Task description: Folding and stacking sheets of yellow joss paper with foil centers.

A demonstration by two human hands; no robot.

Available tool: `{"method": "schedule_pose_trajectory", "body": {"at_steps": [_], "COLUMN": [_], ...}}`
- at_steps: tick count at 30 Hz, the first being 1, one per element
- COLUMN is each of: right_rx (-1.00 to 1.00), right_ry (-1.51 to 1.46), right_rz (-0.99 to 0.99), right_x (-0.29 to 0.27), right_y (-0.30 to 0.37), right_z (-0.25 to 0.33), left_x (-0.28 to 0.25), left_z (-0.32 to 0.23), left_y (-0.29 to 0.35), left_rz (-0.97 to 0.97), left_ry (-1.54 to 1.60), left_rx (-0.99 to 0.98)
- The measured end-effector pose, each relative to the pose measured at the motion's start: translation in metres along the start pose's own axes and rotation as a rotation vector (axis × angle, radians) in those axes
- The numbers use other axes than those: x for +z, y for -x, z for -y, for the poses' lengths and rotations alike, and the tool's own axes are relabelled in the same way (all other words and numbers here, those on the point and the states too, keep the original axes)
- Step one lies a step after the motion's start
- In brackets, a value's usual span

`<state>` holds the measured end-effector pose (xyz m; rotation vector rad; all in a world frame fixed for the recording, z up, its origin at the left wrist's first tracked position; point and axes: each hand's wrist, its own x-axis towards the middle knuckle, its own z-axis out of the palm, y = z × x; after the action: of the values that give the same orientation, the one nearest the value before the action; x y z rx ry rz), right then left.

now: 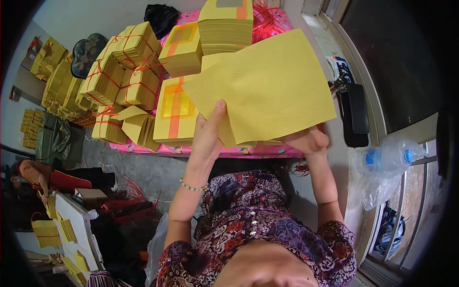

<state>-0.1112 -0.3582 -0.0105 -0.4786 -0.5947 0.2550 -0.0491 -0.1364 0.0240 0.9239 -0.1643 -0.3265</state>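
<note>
Large sheets of yellow textured paper [282,86] are held up in front of me, over the pink table. At the lower left edge of the paper, my left hand [209,131] grips with its thumb on top. My right hand [308,139] holds the paper's lower edge from beneath, its fingers mostly hidden. On the left the paper has a fold or a second layer with a pointed corner. Just beyond my left hand stands a stack of yellow paper [167,129] with an orange strip and a gold square on top. More yellow stacks [225,31] rise behind the paper.
Bundles of yellow paper tied with red string [136,88] crowd the left of the pink-covered table [229,151]. Red strings [267,21] lie at the back. A plastic bottle [387,157] is by the window at right. Another person [52,177] works at a white table [79,229].
</note>
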Motion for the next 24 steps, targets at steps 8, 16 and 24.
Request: {"method": "schedule_pose_trajectory", "body": {"at_steps": [8,16,24], "right_rx": [0.002,-0.145,-0.115], "right_ry": [-0.047,-0.161,-0.42], "right_rz": [-0.526,-0.196,-0.291], "right_x": [0.013,0.008,0.014], "right_y": [-0.011,-0.004,-0.01], "right_z": [-0.014,-0.009,-0.012], "left_x": [0.001,0.006,0.009], "left_z": [0.012,0.014,0.016], "left_y": [0.009,0.014,0.012], "left_rz": [0.05,0.055,0.045], "left_ry": [-0.021,0.033,0.077], "left_rx": [0.026,-0.084,-0.102]}}
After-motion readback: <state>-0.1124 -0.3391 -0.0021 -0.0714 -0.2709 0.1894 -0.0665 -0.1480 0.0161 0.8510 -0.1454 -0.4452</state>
